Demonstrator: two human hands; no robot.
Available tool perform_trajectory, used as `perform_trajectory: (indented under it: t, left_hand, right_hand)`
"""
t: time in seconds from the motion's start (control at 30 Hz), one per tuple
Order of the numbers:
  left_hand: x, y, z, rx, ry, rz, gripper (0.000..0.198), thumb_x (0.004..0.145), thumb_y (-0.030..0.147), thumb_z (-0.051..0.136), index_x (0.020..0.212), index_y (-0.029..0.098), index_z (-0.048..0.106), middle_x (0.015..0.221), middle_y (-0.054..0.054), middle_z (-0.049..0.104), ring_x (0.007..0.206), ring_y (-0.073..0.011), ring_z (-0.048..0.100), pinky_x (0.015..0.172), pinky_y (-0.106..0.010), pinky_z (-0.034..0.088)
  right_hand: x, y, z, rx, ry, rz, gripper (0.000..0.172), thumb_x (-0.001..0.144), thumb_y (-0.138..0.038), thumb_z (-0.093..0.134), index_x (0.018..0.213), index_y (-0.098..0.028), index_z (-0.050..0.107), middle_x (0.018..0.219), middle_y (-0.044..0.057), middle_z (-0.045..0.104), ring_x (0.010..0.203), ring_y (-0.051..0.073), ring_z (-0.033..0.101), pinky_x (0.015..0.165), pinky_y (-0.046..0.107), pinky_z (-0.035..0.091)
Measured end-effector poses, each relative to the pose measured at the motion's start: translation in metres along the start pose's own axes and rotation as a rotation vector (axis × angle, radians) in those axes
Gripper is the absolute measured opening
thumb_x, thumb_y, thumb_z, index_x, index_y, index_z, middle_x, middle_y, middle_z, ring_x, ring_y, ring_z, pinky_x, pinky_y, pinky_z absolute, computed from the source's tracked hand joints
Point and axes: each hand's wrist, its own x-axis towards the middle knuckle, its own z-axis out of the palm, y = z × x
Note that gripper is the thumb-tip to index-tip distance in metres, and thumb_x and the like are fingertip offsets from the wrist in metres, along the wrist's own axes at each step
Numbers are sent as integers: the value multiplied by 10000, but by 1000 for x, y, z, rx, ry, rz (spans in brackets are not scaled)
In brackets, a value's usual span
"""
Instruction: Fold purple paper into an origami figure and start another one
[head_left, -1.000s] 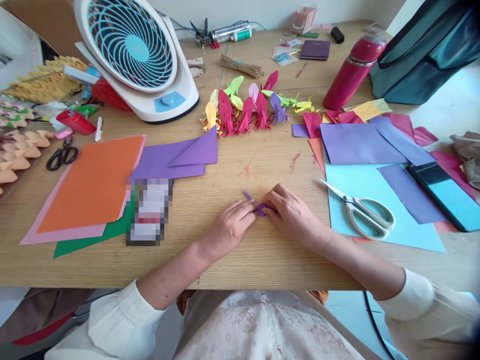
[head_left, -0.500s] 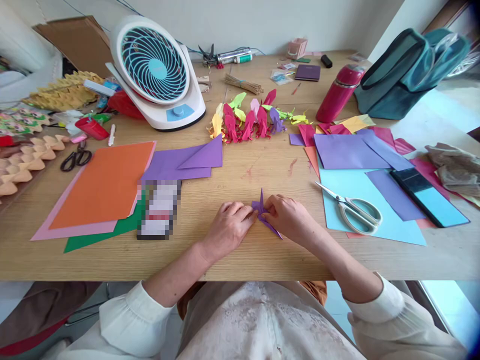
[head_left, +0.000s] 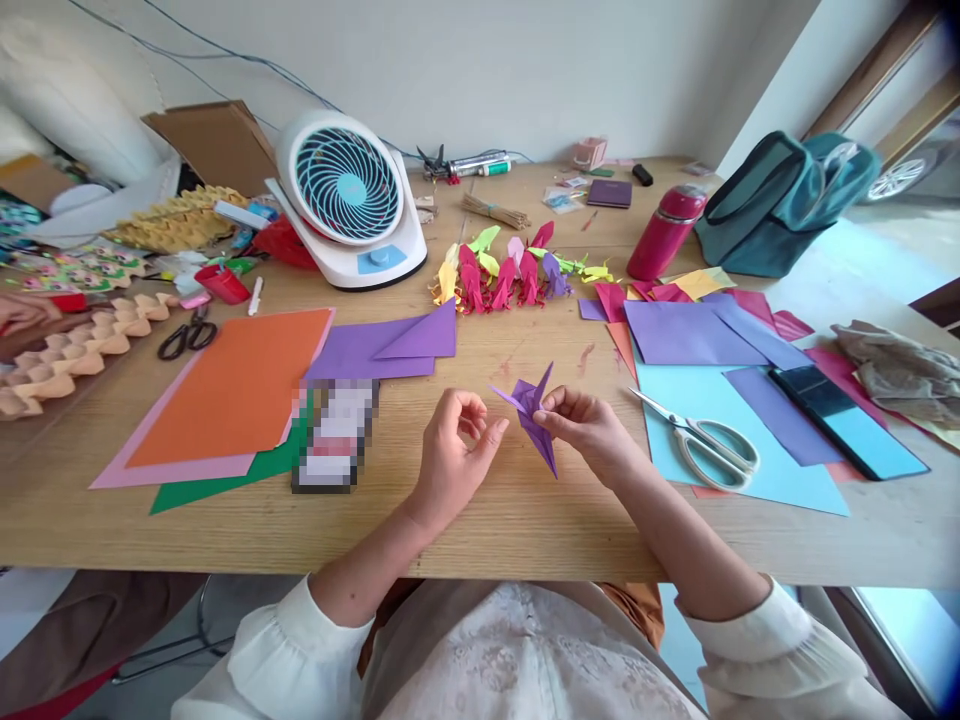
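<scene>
A folded purple paper piece with several pointed flaps (head_left: 531, 402) is pinched between thumb and fingers of my right hand (head_left: 581, 420). It looks like an origami figure with its points spread. Just left of it, my left hand (head_left: 457, 440) holds nothing; its thumb and curled fingers are apart. Behind them, a row of finished folded paper figures (head_left: 504, 280) in red, yellow, green, pink and purple lies on the wooden table (head_left: 480, 520). To the left, folded purple paper sheets (head_left: 352, 345) lie flat.
White-handled scissors (head_left: 712, 450) and a phone (head_left: 847, 425) rest on coloured paper at right. A red bottle (head_left: 667, 232) and teal bag (head_left: 784, 205) stand behind. On the left are a fan (head_left: 349, 190), orange paper (head_left: 232, 385), a pixelated phone (head_left: 334, 435) and black scissors (head_left: 187, 335).
My left hand has let go of the purple paper and drawn off to the left. My right hand keeps hold of it, now with more of its points showing. The view has tilted up slightly.
</scene>
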Motion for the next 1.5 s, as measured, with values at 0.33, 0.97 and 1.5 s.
perform_trajectory:
  t: [0.33, 0.97, 1.5]
  left_hand:
    - [19, 0, 22, -527, -142, -341, 323, 793, 442, 745, 733, 148, 624, 701, 3, 619, 659, -112, 546, 655, -235, 450]
    - [17, -16, 19, -474, -251, -321, 295, 748, 400, 793, 715, 148, 644, 659, 25, 621, 633, -100, 547, 625, -219, 434]
    - [15, -19, 18, -378, -250, -339, 275, 751, 374, 773, 693, 153, 622, 628, 30, 585, 599, -98, 517, 587, -221, 403]
  right_hand:
    - [-7, 2, 10, 236, -107, 0, 321, 686, -420, 852, 736, -193, 631, 723, -17, 628, 669, 115, 545, 687, 276, 454]
    - [-3, 0, 10, 128, -17, 22, 390, 704, -528, 814, 707, -183, 630, 661, -12, 604, 626, 113, 530, 636, 266, 445]
    - [-2, 4, 14, 80, 20, -7, 400, 695, -542, 815, 705, -191, 624, 660, 3, 645, 619, 134, 598, 624, 286, 508]
